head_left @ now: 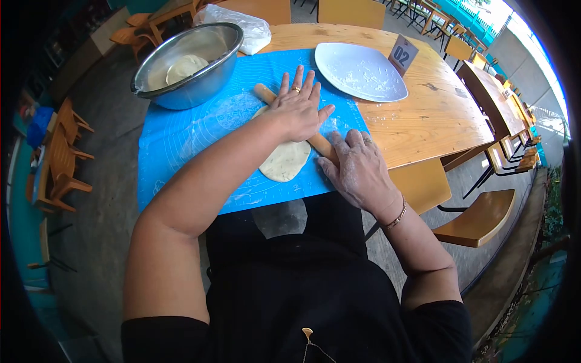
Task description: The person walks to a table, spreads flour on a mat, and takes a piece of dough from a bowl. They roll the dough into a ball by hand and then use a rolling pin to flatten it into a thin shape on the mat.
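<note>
A wooden rolling pin (322,146) lies diagonally across a flattened round of dough (284,163) on a blue printed baking mat (200,136). My left hand (296,112) presses flat on the middle of the pin, fingers stretched and spread, covering part of the dough. At the pin's near right end, my right hand (361,169), dusted with flour, has its fingers curled over the wood. Flour marks streak the mat around the dough.
A metal bowl (209,78) with a dough ball (186,68) stands at the mat's back left, by a plastic bag (242,27). A floury white plate (362,72) and a "02" number card (402,54) are at the back right of the wooden table (417,124).
</note>
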The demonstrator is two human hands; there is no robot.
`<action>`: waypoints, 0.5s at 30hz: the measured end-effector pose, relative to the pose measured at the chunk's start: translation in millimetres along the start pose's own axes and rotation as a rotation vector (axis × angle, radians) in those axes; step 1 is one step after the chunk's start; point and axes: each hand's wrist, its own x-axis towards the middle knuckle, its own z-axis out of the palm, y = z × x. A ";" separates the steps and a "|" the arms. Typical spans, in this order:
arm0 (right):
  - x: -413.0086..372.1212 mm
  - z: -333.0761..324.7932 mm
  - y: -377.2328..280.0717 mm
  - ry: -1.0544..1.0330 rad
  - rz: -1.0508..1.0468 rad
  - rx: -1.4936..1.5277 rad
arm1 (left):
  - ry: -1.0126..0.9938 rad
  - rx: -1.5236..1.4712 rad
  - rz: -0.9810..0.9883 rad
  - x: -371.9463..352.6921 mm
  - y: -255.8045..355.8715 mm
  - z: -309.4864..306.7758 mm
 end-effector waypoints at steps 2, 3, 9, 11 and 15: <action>7.8 3.6 5.8 -0.031 -0.026 0.034 | 0.026 -0.035 -0.012 5.6 0.2 1.1; 12.8 4.2 10.2 -0.065 -0.051 0.067 | 0.051 -0.072 -0.024 7.6 0.5 0.2; 38.0 -23.7 22.7 -0.095 0.004 0.312 | 0.051 -0.522 0.001 -38.9 -28.8 -66.3; 43.8 -33.8 20.5 -0.148 0.021 0.348 | 0.092 -0.617 0.025 -59.8 -42.3 -77.1; 59.9 -10.3 29.4 -0.105 -0.175 0.360 | 0.134 -0.400 0.077 -95.1 -61.1 -69.4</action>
